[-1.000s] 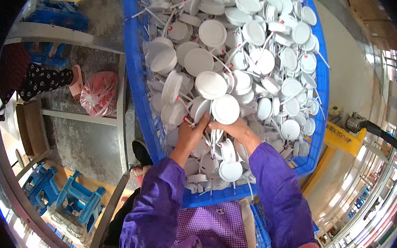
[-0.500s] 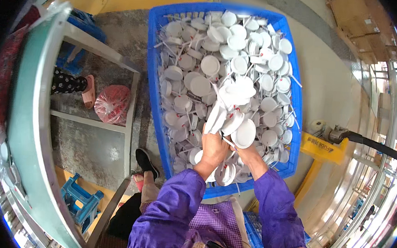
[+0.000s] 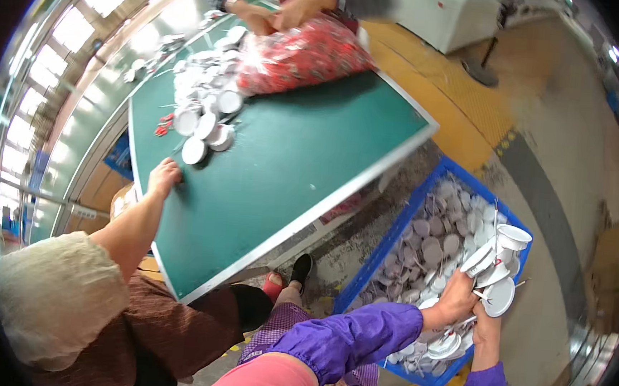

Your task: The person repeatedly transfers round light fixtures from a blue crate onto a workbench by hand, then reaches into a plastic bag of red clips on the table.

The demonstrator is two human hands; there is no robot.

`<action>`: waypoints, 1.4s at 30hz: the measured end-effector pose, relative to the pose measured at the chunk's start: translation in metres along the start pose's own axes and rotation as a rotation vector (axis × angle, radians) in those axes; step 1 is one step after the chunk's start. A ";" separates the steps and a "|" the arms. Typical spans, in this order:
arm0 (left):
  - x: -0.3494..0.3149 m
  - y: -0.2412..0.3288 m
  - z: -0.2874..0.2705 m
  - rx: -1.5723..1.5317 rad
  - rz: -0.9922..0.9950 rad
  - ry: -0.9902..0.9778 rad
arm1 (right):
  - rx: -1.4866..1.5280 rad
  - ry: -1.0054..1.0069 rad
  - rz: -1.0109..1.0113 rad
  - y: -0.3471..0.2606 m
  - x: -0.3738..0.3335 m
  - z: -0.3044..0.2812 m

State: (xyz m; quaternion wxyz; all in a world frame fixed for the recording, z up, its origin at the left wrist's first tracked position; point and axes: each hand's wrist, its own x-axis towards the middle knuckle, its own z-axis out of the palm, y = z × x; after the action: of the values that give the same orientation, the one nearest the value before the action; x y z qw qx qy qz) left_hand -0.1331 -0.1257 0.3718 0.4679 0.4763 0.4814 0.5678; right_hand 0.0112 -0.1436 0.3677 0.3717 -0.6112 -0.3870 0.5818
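Over the right part of a blue plastic crate [image 3: 374, 268], my two hands hold a bunch of white round discs [image 3: 497, 298] with thin white leads and small red bits. My left hand [image 3: 454, 301] is closed round the bunch from the left. Just beside it, my right hand [image 3: 486, 330] grips from below, its fingertips partly hidden by the discs. Many similar white discs [image 3: 431, 252] fill the crate beneath, lying in all directions.
A green-topped table [image 3: 290, 163] bears a pile of white discs [image 3: 208, 100] and a plastic bag of red pieces [image 3: 305, 56]. A co-worker's hands [image 3: 293, 12] hold that bag. Another person in a pale cap [image 3: 58, 297] sits at the left, one hand on the table.
My view has swung left, so the table and two co-workers now show and the crate appears at the right. The bunch of discs is still in my hands.
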 end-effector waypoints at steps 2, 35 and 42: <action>0.008 0.035 -0.029 0.019 0.025 0.110 | -0.037 -0.023 -0.019 -0.045 -0.007 0.039; 0.195 0.108 -0.768 0.656 -0.421 0.719 | -0.683 -0.705 -0.762 -0.191 0.132 0.766; 0.190 0.172 -0.734 1.345 0.052 0.526 | -0.306 -0.714 -0.991 -0.223 0.089 0.573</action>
State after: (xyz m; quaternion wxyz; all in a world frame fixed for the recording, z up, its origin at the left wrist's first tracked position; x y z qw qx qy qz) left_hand -0.8939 -0.0286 0.4993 -0.0716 0.5201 0.8118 0.2555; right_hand -0.5680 0.0335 0.5052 0.3534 -0.1734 -0.8034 0.4468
